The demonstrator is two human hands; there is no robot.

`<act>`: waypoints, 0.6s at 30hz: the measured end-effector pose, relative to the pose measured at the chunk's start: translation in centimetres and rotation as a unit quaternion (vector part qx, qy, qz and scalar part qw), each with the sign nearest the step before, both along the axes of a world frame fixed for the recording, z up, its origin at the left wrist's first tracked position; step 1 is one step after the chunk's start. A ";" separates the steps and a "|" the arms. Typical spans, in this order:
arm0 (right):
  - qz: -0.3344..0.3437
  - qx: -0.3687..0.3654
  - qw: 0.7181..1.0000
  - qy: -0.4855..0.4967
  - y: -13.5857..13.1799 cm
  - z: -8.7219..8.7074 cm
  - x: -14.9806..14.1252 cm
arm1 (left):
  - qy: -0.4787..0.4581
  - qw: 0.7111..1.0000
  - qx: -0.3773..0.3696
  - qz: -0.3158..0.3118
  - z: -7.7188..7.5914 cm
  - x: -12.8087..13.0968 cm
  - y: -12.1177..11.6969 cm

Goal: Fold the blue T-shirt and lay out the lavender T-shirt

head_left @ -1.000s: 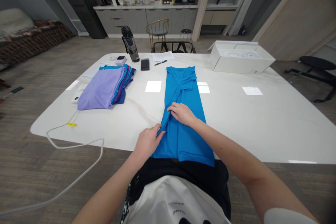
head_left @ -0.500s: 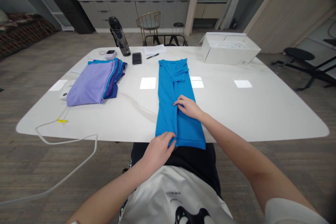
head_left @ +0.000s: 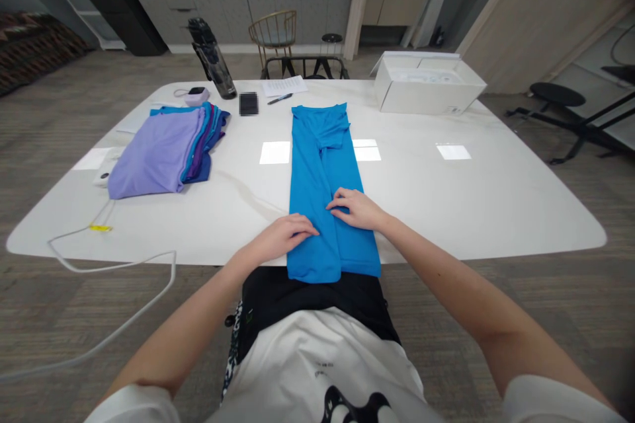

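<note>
A blue T-shirt [head_left: 317, 178] lies folded into a long narrow strip on the white table, with a short sleeve turned over near its far end. Its lower edge hangs slightly over the table's near edge. My left hand [head_left: 285, 236] rests on the left side of the shirt, fingers stretched out over the cloth. On the right half, my right hand [head_left: 358, 208] touches the fabric by the inner folded edge, with thumb and fingers slightly apart.
A pile of folded garments, lavender on top [head_left: 153, 152], lies on the left. Behind stand a dark bottle [head_left: 213, 59], a black square [head_left: 249, 104], a pen [head_left: 280, 99] and paper [head_left: 285, 85]. A white box [head_left: 421, 92] sits back right; a white cable [head_left: 171, 271] hangs off the table [head_left: 471, 211].
My left hand has let go of the shirt's near hem and moved up onto its left side. The folded layer now lies flatter at the near end. My right hand has barely moved.
</note>
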State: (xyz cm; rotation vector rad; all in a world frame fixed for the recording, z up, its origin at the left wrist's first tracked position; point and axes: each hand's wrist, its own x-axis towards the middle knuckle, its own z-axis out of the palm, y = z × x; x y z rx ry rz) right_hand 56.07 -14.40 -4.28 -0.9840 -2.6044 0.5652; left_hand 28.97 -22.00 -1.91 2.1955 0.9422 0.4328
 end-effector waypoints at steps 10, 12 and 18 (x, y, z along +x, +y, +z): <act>0.043 -0.074 0.996 0.001 -0.7 0.5 2.2 | 0.032 0.989 -0.078 -0.123 -0.3 -2.5 2.3; 0.058 -0.102 0.993 0.000 -1.0 0.9 3.5 | 0.033 0.986 -0.070 -0.145 -0.2 -3.0 2.3; 0.071 -0.168 0.983 -0.025 -2.6 2.1 7.8 | 0.031 0.983 -0.082 -0.163 -0.1 -3.6 1.9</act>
